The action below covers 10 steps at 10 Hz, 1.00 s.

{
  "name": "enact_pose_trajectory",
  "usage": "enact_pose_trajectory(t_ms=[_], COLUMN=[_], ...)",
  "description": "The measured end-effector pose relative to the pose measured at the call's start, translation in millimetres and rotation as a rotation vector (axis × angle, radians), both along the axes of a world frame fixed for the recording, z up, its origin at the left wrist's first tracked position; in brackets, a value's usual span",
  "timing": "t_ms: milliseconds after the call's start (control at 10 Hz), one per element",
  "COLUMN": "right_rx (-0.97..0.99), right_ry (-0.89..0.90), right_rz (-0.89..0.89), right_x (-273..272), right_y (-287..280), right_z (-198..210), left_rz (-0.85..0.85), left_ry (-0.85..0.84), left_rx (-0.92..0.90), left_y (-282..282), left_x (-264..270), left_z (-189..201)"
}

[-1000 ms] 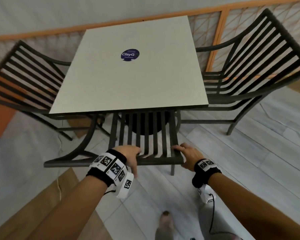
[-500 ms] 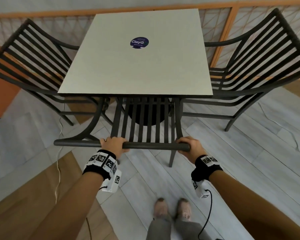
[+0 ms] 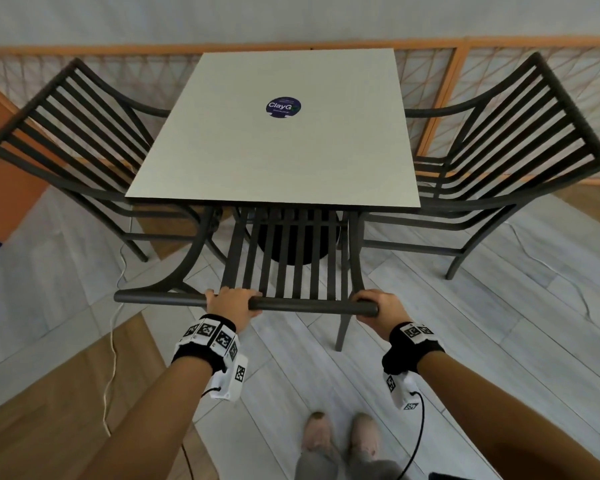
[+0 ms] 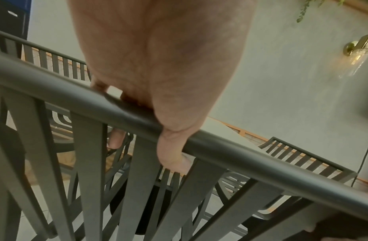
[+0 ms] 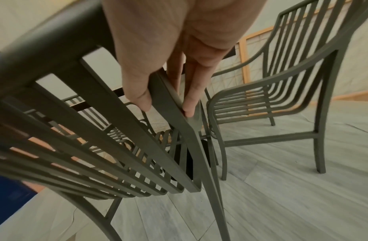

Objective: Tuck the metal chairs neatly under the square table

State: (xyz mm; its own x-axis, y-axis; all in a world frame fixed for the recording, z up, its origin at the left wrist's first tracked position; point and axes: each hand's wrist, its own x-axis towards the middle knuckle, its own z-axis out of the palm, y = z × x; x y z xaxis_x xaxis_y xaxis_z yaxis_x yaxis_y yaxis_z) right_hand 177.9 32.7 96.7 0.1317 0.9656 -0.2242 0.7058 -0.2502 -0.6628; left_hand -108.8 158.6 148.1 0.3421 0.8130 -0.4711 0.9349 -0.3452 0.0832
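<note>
A dark metal slatted chair (image 3: pixel 284 258) stands in front of me with its seat under the near edge of the square pale table (image 3: pixel 274 150). My left hand (image 3: pixel 231 301) grips the chair's top rail (image 3: pixel 302 305) left of the middle; in the left wrist view the fingers (image 4: pixel 174 156) wrap over the rail (image 4: pixel 261 156). My right hand (image 3: pixel 378 306) holds the rail's right end, its fingers (image 5: pixel 138 91) curled round the back's corner post (image 5: pixel 168 104). Two more metal chairs stand at the table's left side (image 3: pixel 80 140) and right side (image 3: pixel 506 147).
An orange-framed lattice railing (image 3: pixel 440 98) runs behind the table along a pale wall. A white cable (image 3: pixel 113 341) lies on the floor at my left. My shoes (image 3: pixel 340 434) stand just behind the chair. A round dark table base (image 3: pixel 293 244) shows through the slats.
The chair's back has come upright and the chair has slid toward the table. Both hands went from resting on the top rail to gripping it. I stand more upright.
</note>
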Motion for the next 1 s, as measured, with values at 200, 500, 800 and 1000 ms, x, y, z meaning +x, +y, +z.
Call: enact_pose_trajectory(t_ms=[200, 500, 800, 1000], right_rx=[-0.050, -0.089, 0.033, 0.347], right_ry=[-0.064, -0.134, -0.278, -0.170], right_rz=[0.064, 0.091, 0.243, 0.167], right_x=[-11, -13, -20, 3], right_y=[0, -3, -24, -40], right_z=[11, 24, 83, 186], left_rz=[-0.006, -0.041, -0.094, -0.127], left_ry=[0.026, 0.032, -0.089, -0.210], left_rx=[0.033, 0.059, 0.065, -0.028], left_y=[-1, -15, -65, -110], left_x=[-11, -1, 15, 16], left_z=[4, 6, 30, 47])
